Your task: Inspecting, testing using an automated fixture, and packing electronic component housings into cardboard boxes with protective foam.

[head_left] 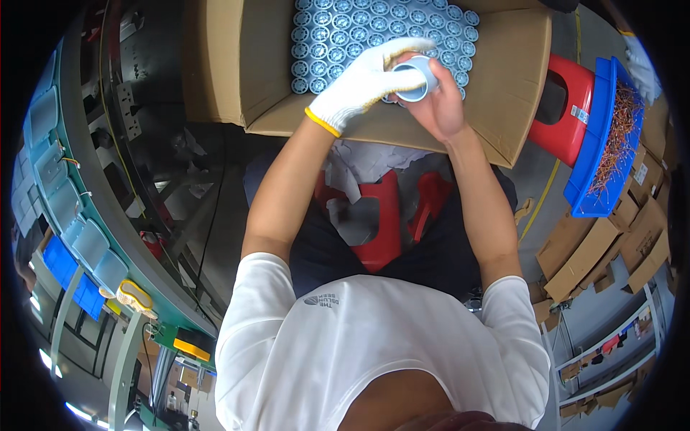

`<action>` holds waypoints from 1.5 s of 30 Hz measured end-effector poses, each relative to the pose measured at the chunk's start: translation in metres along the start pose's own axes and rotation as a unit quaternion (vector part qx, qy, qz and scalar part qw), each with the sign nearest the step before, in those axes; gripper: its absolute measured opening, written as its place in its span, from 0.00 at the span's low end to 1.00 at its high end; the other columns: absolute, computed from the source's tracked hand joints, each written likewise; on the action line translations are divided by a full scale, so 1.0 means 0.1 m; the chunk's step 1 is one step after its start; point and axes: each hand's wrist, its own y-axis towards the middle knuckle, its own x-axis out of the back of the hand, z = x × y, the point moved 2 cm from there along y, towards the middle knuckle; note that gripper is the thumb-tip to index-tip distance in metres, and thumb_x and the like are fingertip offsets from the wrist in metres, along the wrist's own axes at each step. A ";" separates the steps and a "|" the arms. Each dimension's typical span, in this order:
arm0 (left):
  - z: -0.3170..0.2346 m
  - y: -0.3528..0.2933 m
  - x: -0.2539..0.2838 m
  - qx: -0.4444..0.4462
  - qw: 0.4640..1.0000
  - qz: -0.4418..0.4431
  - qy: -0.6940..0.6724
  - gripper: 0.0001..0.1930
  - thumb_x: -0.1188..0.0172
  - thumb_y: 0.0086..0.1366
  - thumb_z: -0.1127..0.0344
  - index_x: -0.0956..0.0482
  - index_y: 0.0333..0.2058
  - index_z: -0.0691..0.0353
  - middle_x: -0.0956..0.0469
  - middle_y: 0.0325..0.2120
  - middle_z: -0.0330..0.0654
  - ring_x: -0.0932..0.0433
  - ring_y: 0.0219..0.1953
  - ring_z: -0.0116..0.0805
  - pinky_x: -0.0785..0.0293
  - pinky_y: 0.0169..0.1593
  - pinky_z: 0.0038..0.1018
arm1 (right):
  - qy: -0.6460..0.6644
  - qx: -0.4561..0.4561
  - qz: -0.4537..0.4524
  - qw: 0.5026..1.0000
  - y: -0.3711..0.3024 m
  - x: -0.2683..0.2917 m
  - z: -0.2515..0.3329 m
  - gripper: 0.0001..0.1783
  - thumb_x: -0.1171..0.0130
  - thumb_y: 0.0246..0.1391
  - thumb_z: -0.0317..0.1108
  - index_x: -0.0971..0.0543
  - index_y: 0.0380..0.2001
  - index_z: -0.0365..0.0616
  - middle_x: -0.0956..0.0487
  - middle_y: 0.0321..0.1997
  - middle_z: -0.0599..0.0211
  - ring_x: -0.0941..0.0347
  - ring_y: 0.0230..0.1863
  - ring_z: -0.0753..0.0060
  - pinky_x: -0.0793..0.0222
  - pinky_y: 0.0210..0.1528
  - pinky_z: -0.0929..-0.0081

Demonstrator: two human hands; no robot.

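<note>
Grey ring [417, 79] clasped between gloved left hand [363, 82], bare right hand [440, 108].

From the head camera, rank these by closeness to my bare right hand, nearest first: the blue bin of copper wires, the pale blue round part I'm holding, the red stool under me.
1. Pale blue round part: held in the right hand, with the gloved left hand on it too.
2. Red stool: below, between the forearms.
3. Blue bin of copper wires: far right, on another red stool.

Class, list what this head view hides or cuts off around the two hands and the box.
- Roll of tape: partly covered by the gloved left hand and bare right hand.
- Cardboard box: top cut off by the picture edge.
- Round caps: some hidden behind the hands.
</note>
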 end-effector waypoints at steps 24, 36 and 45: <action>0.22 -3.97 -1.51 0.018 0.975 -0.197 0.102 0.19 0.40 0.74 0.50 0.19 0.31 0.61 0.24 0.20 0.34 0.29 0.21 0.23 0.31 0.27 0.26 | -0.386 0.039 0.236 0.891 -2.33 -1.61 -1.30 0.36 0.26 0.55 0.38 0.29 0.63 0.39 0.22 0.56 0.67 0.26 0.59 0.74 0.30 0.62 0.72; 0.52 -6.80 -2.91 -0.215 0.855 -0.454 -0.128 0.14 0.42 0.74 0.57 0.19 0.33 0.61 0.23 0.22 0.37 0.24 0.24 0.27 0.28 0.31 0.26 | -0.513 -0.025 0.503 0.695 -4.31 -3.34 -2.47 0.36 0.22 0.40 0.32 0.25 0.54 0.41 0.24 0.58 0.61 0.27 0.59 0.65 0.33 0.64 0.68; 0.72 -7.06 -2.93 -0.315 0.754 -0.522 -0.244 0.14 0.41 0.72 0.60 0.18 0.30 0.63 0.21 0.22 0.38 0.26 0.20 0.26 0.29 0.27 0.24 | -0.525 -0.144 0.592 0.595 -4.27 -3.88 -2.63 0.24 0.29 0.44 0.29 0.24 0.47 0.39 0.19 0.49 0.60 0.20 0.51 0.65 0.26 0.56 0.69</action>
